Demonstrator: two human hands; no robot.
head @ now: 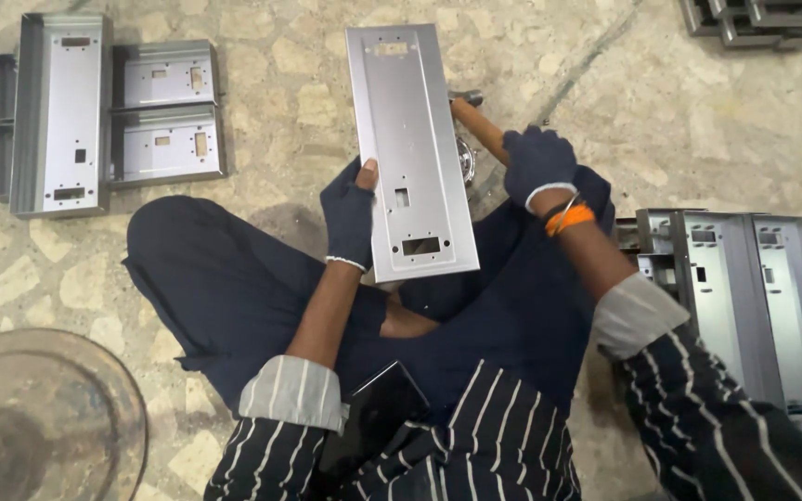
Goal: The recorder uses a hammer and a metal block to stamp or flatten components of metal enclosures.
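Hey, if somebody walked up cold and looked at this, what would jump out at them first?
The long grey sheet-metal panel at centre, steadied on its left edge by the gloved left hand. Just right of it, the gloved right hand grips a wooden hammer handle that runs behind the panel. Similar metal trays lie on the stone floor at upper left.

The floor (262, 56) is pale irregular stone mosaic with grey joints, evenly lit. Grey sheet-metal trays (109, 111) lie at upper left, more metal panels (763, 288) at right, dark channels (763, 23) at the top corner, a round metal dish (44, 417) at lower left.
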